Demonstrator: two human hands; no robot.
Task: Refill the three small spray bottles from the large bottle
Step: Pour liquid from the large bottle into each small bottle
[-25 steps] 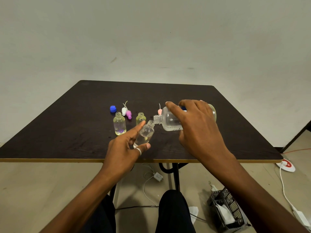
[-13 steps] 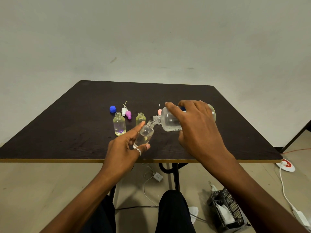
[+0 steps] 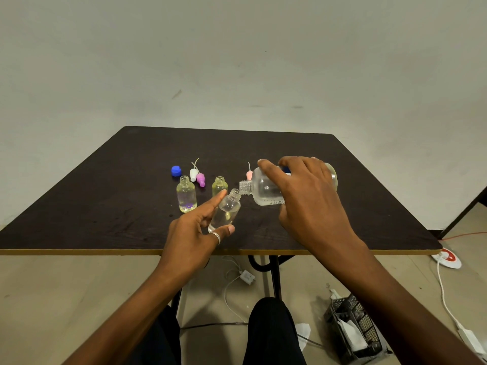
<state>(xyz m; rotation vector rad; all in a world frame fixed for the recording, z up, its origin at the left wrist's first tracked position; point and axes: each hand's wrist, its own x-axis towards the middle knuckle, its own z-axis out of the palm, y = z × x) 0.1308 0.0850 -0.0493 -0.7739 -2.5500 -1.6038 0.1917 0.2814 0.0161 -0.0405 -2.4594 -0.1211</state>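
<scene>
Since one second ago almost nothing has moved: both hands and both bottles are at the same places, and only the left thumb has come a little closer to the base of the bottle. The left hand [image 3: 192, 238] holds the tilted small bottle [image 3: 226, 210] above the table [image 3: 105, 206]. The forefinger lies straight along its left side and the thumb, which wears a ring [image 3: 216, 237], presses near its bottom, so the bottle is pinched between these two fingers. Its open mouth points up and to the right, past the tip of the forefinger. The right hand [image 3: 308, 206] grips the large bottle [image 3: 263, 188] from above with the fingers curled over its body. This bottle lies nearly level, and its threaded neck comes out to the left of the fingers, just beside the mouth of the small one. I cannot tell whether the two mouths touch. Left of the forefinger stand two more small bottles, one with a purple mark [image 3: 186, 194] and one yellowish [image 3: 219, 185], both upright. Behind them lie a blue cap [image 3: 176, 170], a white spray top [image 3: 193, 175] and a purple spray top [image 3: 200, 179]. A pink spray top [image 3: 248, 175] shows just behind the large bottle's neck.
</scene>
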